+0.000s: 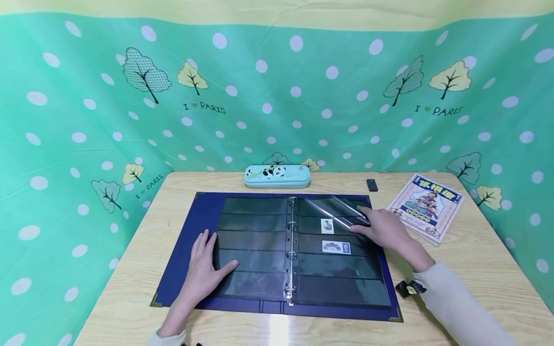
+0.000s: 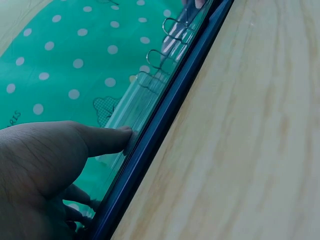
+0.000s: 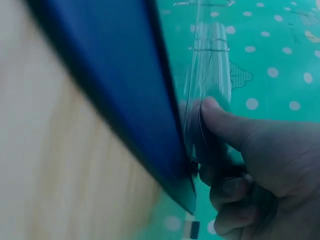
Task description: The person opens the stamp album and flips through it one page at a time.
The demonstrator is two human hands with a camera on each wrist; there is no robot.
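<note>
A blue ring-bound stamp album [image 1: 177, 259] lies spread on the table, with black pocket pages on both sides of its metal rings. Two stamps, an upright one [image 1: 327, 226] and a wide one [image 1: 336, 247], sit in the right page [image 1: 342, 288]. My right hand [image 1: 385, 228] pinches that page's upper outer corner between thumb and fingers, and the corner curls up with a glossy bend. My left hand [image 1: 203, 269] rests with spread fingers on the outer edge of the left page [image 1: 253, 250]. In the left wrist view, its thumb [image 2: 107, 140] lies along the page surface.
A light blue panda pencil case [image 1: 277, 177] stands behind the album. To its right are a small black object [image 1: 371, 185] and a booklet [image 1: 426, 206] with a colourful cover. A green dotted cloth [image 1: 277, 96] hangs around the wooden table [image 1: 130, 269].
</note>
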